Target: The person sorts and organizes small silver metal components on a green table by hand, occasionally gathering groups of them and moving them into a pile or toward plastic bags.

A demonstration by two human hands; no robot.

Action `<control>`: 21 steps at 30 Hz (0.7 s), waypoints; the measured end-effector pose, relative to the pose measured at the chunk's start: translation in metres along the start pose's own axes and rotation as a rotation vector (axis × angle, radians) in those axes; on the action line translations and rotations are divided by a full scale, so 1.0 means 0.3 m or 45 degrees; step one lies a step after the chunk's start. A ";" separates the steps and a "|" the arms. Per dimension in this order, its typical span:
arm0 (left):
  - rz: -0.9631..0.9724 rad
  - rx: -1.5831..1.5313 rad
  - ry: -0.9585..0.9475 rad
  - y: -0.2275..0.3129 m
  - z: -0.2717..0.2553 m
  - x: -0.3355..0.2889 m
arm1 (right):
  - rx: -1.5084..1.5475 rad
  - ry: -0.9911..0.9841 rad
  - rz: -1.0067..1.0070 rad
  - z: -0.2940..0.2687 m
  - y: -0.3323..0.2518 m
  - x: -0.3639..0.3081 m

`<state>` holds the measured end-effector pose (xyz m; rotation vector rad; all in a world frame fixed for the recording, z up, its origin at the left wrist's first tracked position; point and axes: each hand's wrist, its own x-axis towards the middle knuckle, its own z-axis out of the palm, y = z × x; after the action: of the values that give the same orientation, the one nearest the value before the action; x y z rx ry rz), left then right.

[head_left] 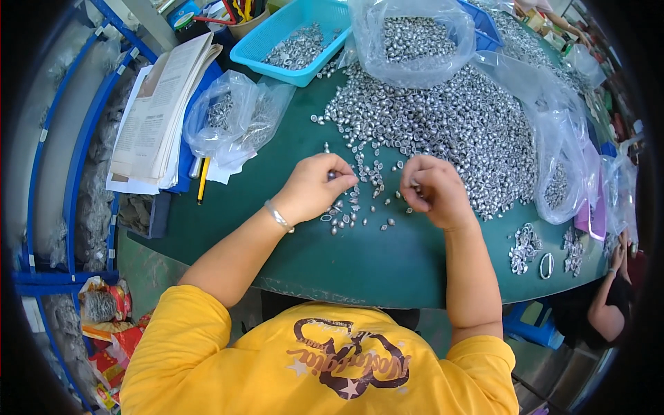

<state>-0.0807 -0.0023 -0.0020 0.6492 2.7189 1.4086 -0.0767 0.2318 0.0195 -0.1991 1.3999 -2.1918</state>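
My left hand, with a silver bangle at its wrist, is closed in a pinch. A small rounded silvery metal piece shows between its thumb and fingers. My right hand is closed with curled fingers; small metal bits seem to show at the fingertips, too hidden to name. Loose metal pieces are scattered on the green tabletop between the hands, with several more just below my left fingers. A big heap of similar oval silvery pieces spreads beyond both hands.
At the back stand a turquoise basket of metal parts and an open plastic bag. A tied bag and newspapers lie left. Metal rings and a plastic bag are right. Another person's arm shows far right.
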 end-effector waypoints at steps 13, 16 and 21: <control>-0.527 -0.337 0.072 0.026 -0.083 -0.142 | -1.508 0.317 -0.197 0.059 0.125 -0.165; -0.207 -0.045 0.088 0.034 -0.028 -0.135 | -0.452 0.320 0.123 0.034 0.115 -0.171; -0.101 0.204 0.036 0.012 0.030 -0.107 | 0.448 0.173 0.117 0.090 0.100 -0.135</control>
<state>-0.0483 -0.0052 -0.0103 0.5239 2.8666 1.2019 -0.0213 0.2208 0.0116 0.1406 1.0417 -2.3642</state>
